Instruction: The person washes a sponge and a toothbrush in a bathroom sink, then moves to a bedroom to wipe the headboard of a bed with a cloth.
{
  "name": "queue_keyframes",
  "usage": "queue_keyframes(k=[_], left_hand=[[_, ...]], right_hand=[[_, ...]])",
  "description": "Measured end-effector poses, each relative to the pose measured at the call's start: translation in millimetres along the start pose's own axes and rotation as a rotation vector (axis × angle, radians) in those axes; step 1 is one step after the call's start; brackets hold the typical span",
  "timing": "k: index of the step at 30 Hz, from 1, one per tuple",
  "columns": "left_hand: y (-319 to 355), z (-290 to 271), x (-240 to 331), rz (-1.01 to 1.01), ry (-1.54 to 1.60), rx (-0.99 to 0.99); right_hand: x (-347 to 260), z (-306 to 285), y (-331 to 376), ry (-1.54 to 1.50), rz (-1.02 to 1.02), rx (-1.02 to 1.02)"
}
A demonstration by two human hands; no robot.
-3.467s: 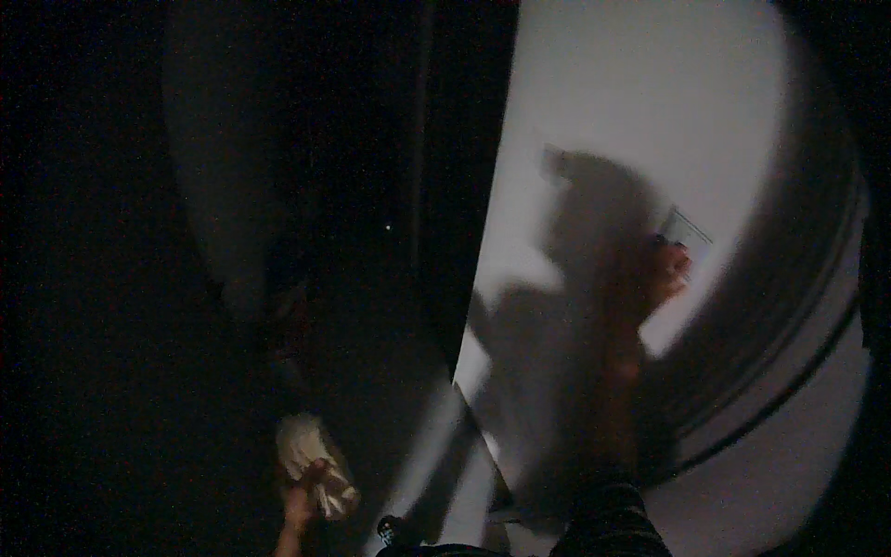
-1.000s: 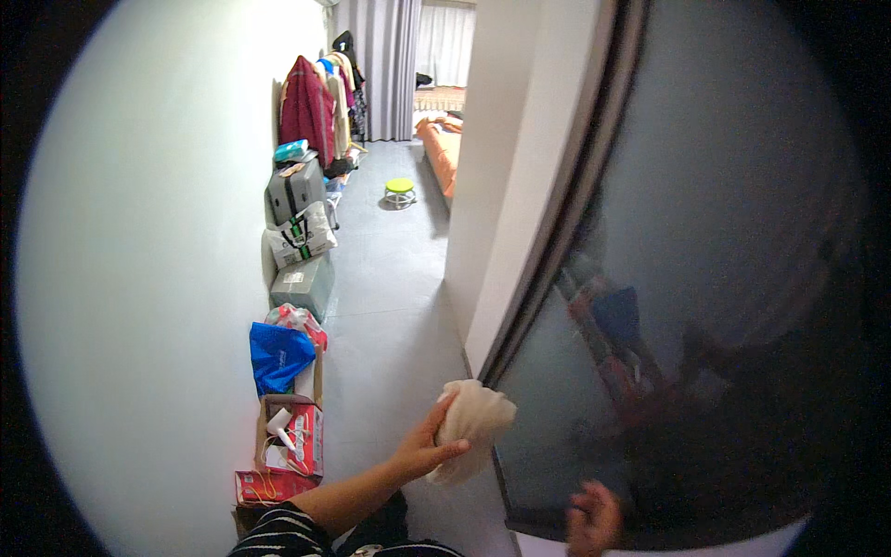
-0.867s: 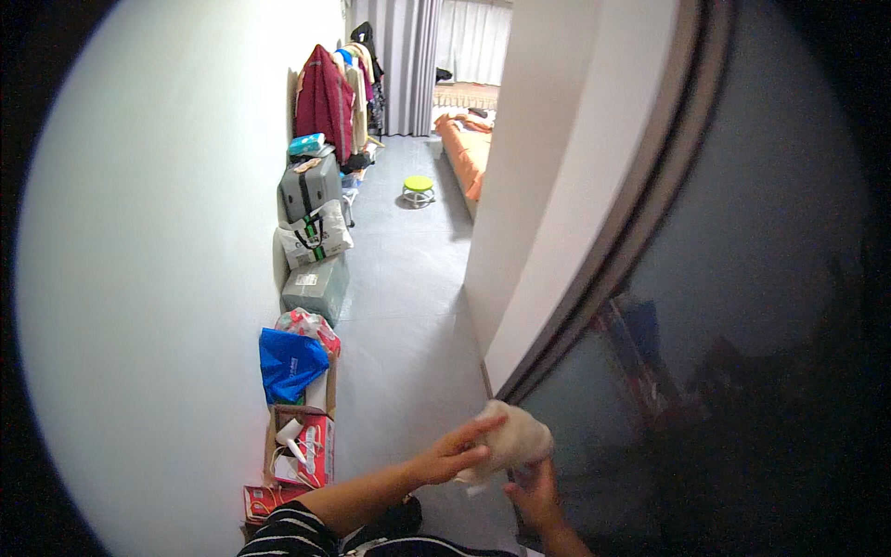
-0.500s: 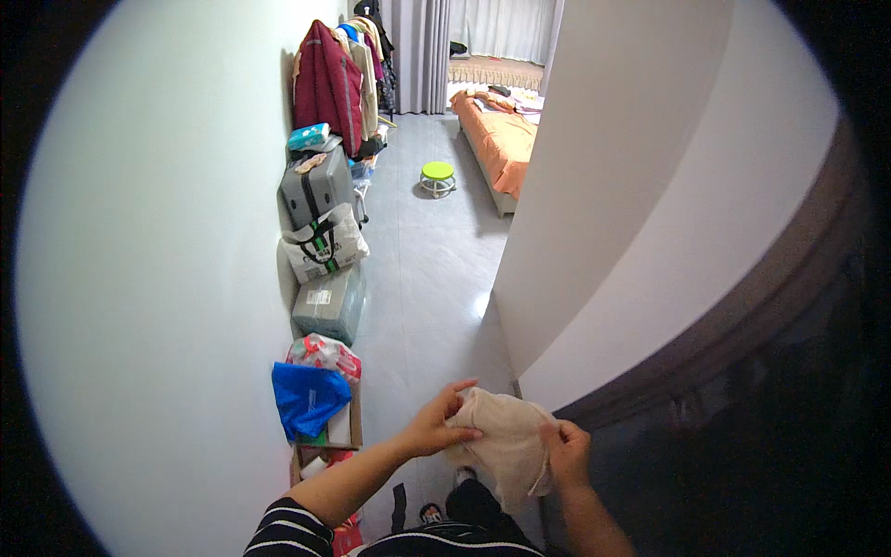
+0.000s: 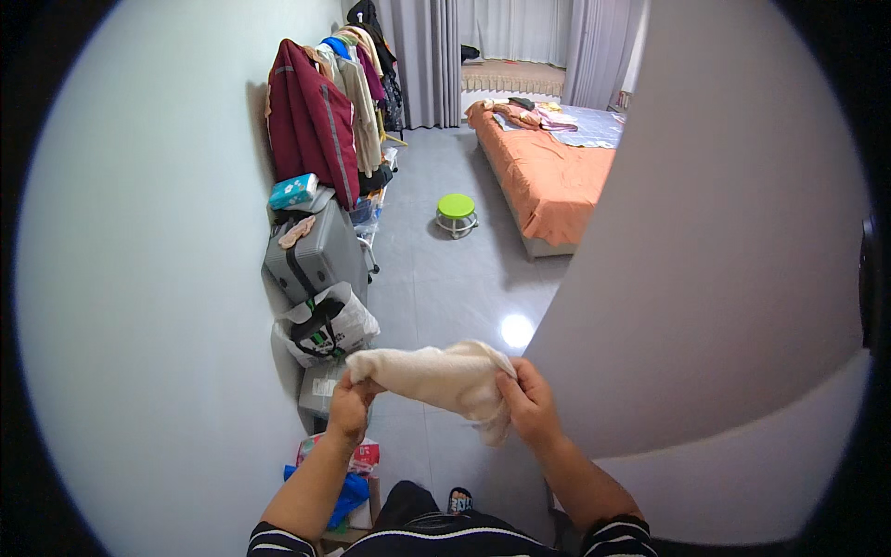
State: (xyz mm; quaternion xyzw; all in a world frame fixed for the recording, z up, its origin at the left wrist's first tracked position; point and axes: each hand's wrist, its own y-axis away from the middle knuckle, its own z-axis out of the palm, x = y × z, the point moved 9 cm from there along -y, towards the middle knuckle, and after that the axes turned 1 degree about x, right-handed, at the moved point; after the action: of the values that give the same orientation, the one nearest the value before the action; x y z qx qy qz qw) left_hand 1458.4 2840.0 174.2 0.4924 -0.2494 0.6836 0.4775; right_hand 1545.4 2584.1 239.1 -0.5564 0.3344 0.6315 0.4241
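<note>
A soft cream cloth [image 5: 432, 379] is stretched between my two hands in front of my body. My left hand [image 5: 351, 407] pinches its bunched left end. At the other end, my right hand [image 5: 529, 399] grips the edge between thumb and fingers. Part of the fabric hangs in a loose fold beside the right hand. Whether it is a garment or a towel, I cannot tell.
Along the left wall stand a grey suitcase [image 5: 320, 251], a white bag [image 5: 339, 320], a grey box [image 5: 317, 390] and a blue bag [image 5: 348, 499]. Farther off are hanging clothes [image 5: 316, 116], a green stool [image 5: 456, 207] and an orange-covered bed [image 5: 552, 176]. A pale wall [image 5: 715, 278] curves along the right.
I have moved forward, so the bed and stool look nearer. Both hands have risen and spread apart, and the cloth that hung down is now pulled out sideways.
</note>
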Motion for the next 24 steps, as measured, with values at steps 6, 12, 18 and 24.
queue_keyframes(k=[6,12,18,24], left_hand=[[-196,36,5,-0.377,0.599,-0.214],[-382,123,21,-0.464,0.741,-0.363],[-538,236,-5,-0.559,0.600,-0.589],[-673,342,-36,-0.545,0.263,-0.783]], right_hand=[[31,13,-188,-0.023,0.014,-0.021],[84,-60,-329,0.173,0.093,0.125],[102,-167,-439,0.119,0.154,0.658],[35,-204,-606,0.804,-0.365,0.507]])
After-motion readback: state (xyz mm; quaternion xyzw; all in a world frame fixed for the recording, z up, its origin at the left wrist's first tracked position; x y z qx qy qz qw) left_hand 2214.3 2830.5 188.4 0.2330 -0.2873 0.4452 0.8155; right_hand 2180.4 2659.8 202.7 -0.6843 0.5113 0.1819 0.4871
